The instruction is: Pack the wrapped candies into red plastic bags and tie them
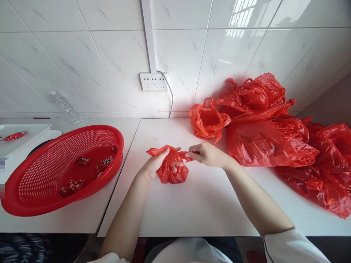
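A small red plastic bag (172,174) is held over the middle of the white table (175,212). My left hand (156,163) is closed round its gathered neck, with some fingers showing through on the front. My right hand (207,154) pinches a handle of the same bag and draws it out to the right. The bag's lower part bulges, but its contents are hidden. Behind my right hand, an opened red plastic bag (208,118) stands near the wall.
On the left, a large red perforated basket (41,175) holds several small snack packets (75,185). A plastic bottle (67,107) leans by the wall, near a white tray (33,137). Heaped red bags (268,142) fill the right side. A power socket (153,81) is on the tiled wall.
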### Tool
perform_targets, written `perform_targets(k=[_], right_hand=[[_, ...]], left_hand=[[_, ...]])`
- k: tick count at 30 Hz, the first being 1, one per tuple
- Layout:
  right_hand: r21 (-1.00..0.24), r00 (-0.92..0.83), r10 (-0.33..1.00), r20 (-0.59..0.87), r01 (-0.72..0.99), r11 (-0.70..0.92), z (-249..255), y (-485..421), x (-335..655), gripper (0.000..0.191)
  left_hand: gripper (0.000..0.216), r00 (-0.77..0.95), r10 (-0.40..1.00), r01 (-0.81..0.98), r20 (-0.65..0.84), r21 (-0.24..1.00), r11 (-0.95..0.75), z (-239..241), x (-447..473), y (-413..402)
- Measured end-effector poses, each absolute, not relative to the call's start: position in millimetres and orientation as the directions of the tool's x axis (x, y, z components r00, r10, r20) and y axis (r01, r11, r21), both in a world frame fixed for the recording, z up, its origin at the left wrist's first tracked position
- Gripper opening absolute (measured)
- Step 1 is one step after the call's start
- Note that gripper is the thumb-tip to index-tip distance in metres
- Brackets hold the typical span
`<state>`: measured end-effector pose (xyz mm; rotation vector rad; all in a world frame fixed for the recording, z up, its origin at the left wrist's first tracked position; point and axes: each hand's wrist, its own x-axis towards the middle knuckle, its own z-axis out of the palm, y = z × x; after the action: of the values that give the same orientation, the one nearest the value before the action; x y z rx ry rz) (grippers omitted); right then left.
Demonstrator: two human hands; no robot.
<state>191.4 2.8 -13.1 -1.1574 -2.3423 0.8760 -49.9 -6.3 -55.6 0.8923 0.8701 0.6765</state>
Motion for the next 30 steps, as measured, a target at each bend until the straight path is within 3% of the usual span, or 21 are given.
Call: perform_targets(k=[7, 11, 13, 15, 18, 21, 26, 30], right_hand=[[-0.797, -0.59, 0.803, 0.086, 0.442, 0.411, -39.4, -19.2, 175.0, 0.036], [-0.824, -0.534, 0.83, 0.16, 0.391, 0.41, -38.5, -6.2, 181.3, 0.029], [-0.856, -0.465, 0.84, 0.28, 0.275, 0.438, -39.1, 3.1, 183.9, 0.022], [-0.88, -0.467, 0.819, 0.333, 0.158, 0.448, -43.3, 10.8, 182.8, 0.029], [-0.939, -0.64, 0.721, 0.264, 0.001, 0.344, -53.2, 16.2, 176.5, 0.044], [-0.968, -0.696, 0.679, 0.234, -0.099, 0.232, -60.8, 16.5, 171.2, 0.042], [-0.981, -0.648, 0.737, 0.191, -0.106, 0.161, -70.0, 17.6, 166.7, 0.039], [-0.977, -0.546, 0.817, 0.186, -0.016, 0.212, -76.6, 19.2, 162.2, 0.035]], left_hand=[[0.036, 0.503, 0.856, -0.495, -0.117, 0.773, 0.396, -60.0, -41.7, -6.5], [0.027, 0.459, 0.886, -0.539, -0.063, 0.773, 0.334, -57.8, -34.9, -8.8], [0.032, 0.474, 0.879, -0.493, -0.045, 0.814, 0.307, -56.6, -35.2, -9.7], [0.042, 0.532, 0.846, -0.401, -0.016, 0.876, 0.269, -55.9, -36.0, -11.5], [0.051, 0.573, 0.82, -0.25, 0.0, 0.952, 0.174, -55.0, -35.5, -15.8], [0.044, 0.538, 0.843, -0.169, -0.006, 0.979, 0.116, -53.6, -35.1, -18.8], [0.043, 0.478, 0.877, -0.045, 0.041, 0.999, -0.022, -55.1, -38.3, -15.1], [0.025, 0.34, 0.93, 0.136, 0.141, 0.971, -0.197, -60.2, -35.9, -10.3]])
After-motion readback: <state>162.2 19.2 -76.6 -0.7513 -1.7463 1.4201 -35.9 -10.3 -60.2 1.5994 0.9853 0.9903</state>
